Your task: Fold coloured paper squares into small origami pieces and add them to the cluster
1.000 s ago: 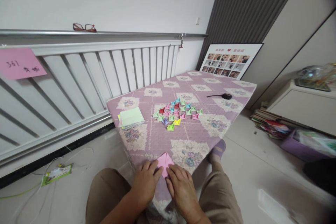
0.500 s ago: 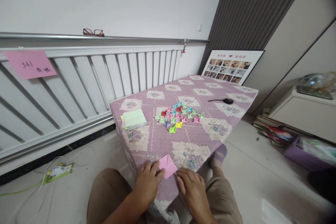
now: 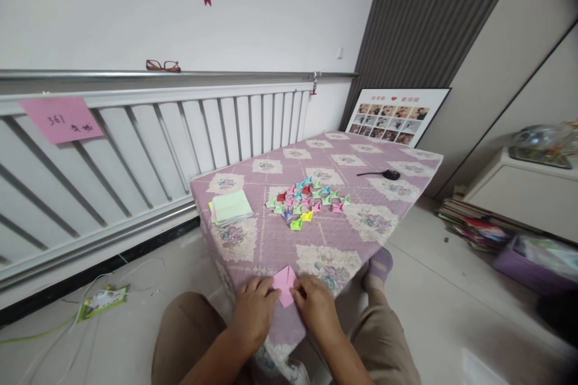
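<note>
A small sheet of pink origami paper (image 3: 284, 280), folded to a diamond with a slit down from its top point, lies flat on the near corner of the table. My left hand (image 3: 255, 310) presses its left corner down with curved fingers and thumb. On the other side, my right hand (image 3: 316, 304) pinches the paper's right edge between thumb and fingertips, hiding that corner. Beyond both hands stand several small folded paper pieces (image 3: 306, 200) in green, pink, blue, red, purple and yellow. A stack of square paper (image 3: 232, 207), pale green on top, lies to the left.
A floral cloth (image 3: 275, 246) covers the table. Farther right lies a black object with a thin handle (image 3: 391, 174). Behind the table are a white radiator (image 3: 203, 126) and a photo board (image 3: 397, 114). Glasses (image 3: 163, 66) rest on the pipe; a power strip (image 3: 103, 302) is on the floor.
My right hand has moved left and up onto the paper's right edge and now pinches it. My left hand stays at the left corner. The view has tilted slightly up.
</note>
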`<action>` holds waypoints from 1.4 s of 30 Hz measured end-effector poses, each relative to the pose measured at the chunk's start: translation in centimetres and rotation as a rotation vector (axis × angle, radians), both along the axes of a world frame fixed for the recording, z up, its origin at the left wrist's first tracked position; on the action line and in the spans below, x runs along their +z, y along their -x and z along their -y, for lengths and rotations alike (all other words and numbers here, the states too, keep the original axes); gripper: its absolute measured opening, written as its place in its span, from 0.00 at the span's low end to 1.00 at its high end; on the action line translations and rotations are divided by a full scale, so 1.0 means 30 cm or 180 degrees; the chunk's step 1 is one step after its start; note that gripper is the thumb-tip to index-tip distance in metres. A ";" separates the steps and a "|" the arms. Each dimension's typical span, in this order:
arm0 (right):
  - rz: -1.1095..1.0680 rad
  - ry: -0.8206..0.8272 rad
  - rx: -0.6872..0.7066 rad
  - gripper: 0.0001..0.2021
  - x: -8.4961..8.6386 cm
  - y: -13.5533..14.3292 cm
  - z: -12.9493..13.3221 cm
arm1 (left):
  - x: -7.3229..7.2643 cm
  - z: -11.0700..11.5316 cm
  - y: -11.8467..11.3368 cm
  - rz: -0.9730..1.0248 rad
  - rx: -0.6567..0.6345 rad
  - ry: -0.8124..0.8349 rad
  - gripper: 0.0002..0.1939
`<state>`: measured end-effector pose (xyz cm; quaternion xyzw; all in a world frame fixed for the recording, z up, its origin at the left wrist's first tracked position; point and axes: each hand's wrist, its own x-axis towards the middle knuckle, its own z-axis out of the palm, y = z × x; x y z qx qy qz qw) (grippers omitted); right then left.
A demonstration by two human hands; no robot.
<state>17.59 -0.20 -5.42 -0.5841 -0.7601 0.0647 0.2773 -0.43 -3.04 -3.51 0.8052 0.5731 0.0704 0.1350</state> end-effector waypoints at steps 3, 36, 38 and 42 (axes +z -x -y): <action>-0.0103 -0.0053 -0.0109 0.11 -0.012 -0.016 -0.015 | 0.016 -0.005 -0.036 0.0114 0.0335 -0.0113 0.13; -0.0317 0.0655 0.0065 0.05 0.039 0.005 -0.057 | 0.002 -0.018 -0.073 0.0305 0.0829 -0.0243 0.12; -0.0203 0.0588 0.0141 0.03 0.037 -0.002 -0.055 | 0.002 -0.019 -0.072 0.0306 0.0823 -0.0250 0.12; -0.0033 0.0370 0.0209 0.03 0.014 -0.008 -0.037 | 0.000 -0.020 -0.069 0.0285 0.0796 -0.0233 0.12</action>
